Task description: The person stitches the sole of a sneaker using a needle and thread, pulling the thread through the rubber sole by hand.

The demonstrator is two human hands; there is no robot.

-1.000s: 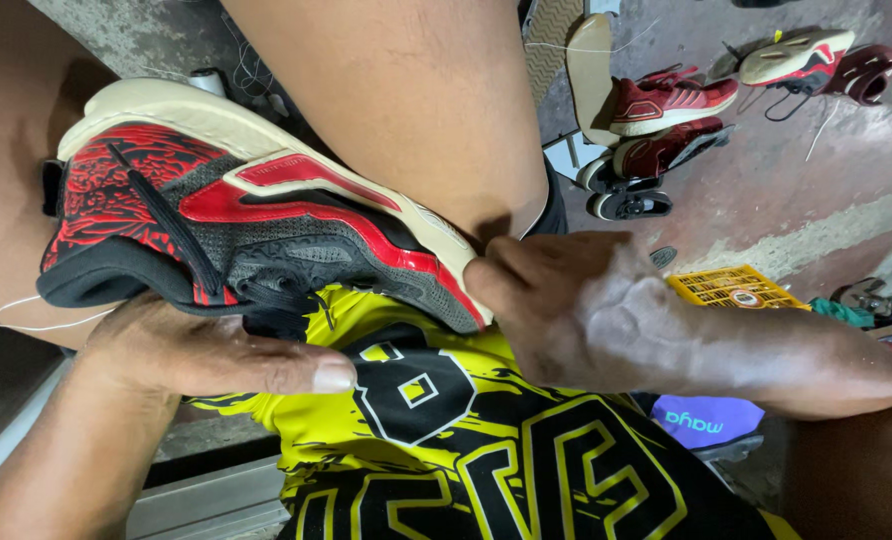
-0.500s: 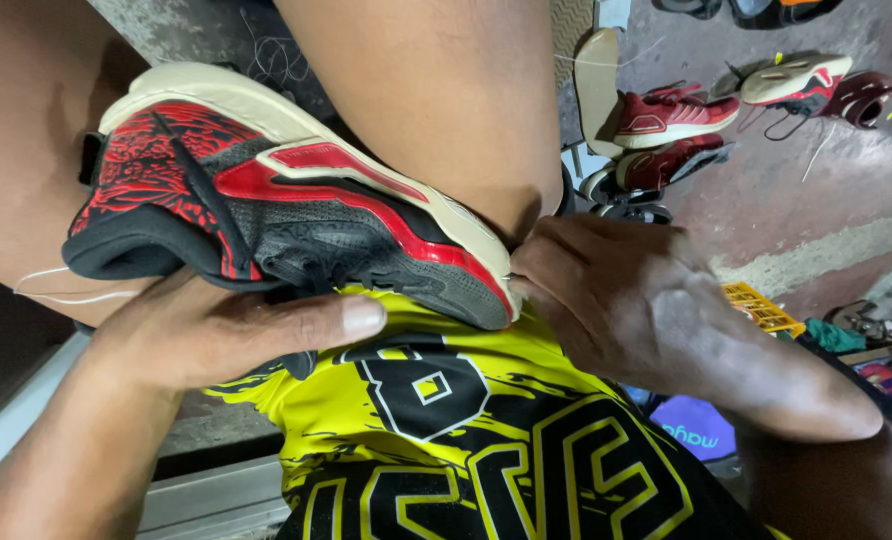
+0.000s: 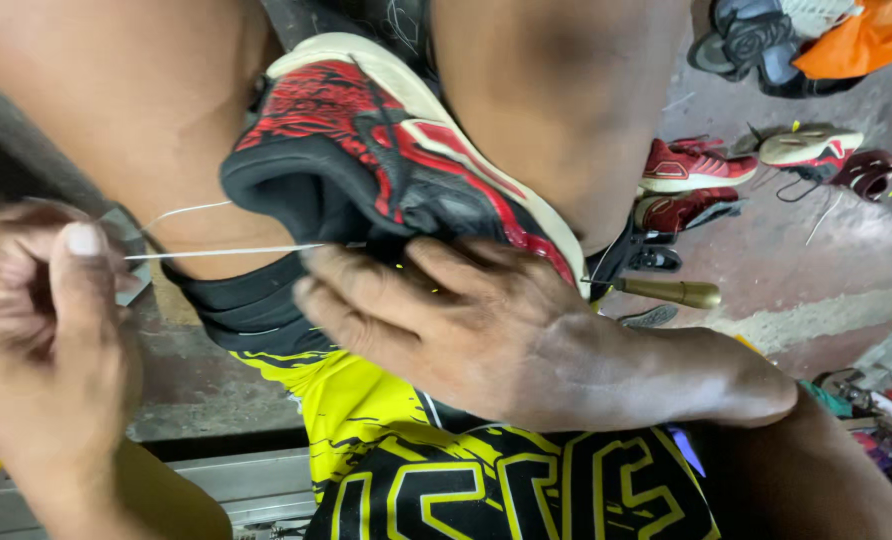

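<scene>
A red and black sneaker (image 3: 366,150) with a cream sole is wedged between my bare knees, sole up and to the right. My right hand (image 3: 506,340) presses on its lower side, fingers spread toward the collar. A brass tool handle (image 3: 671,292) sticks out behind this hand; whether the hand holds it is hidden. My left hand (image 3: 51,330) is at the far left, fingers pinched on a white thread (image 3: 226,250) that runs taut to the sneaker's collar.
Yellow and black shorts (image 3: 486,480) cover my lap. On the concrete floor to the right lie red shoes (image 3: 696,165), a cream-soled shoe (image 3: 811,145) and dark shoes with orange cloth (image 3: 766,40). A metal bench edge (image 3: 226,480) runs below my left knee.
My left hand has left the underside of the sneaker and moved out to the left, drawing the thread taut. My right hand has slid over the sneaker's side.
</scene>
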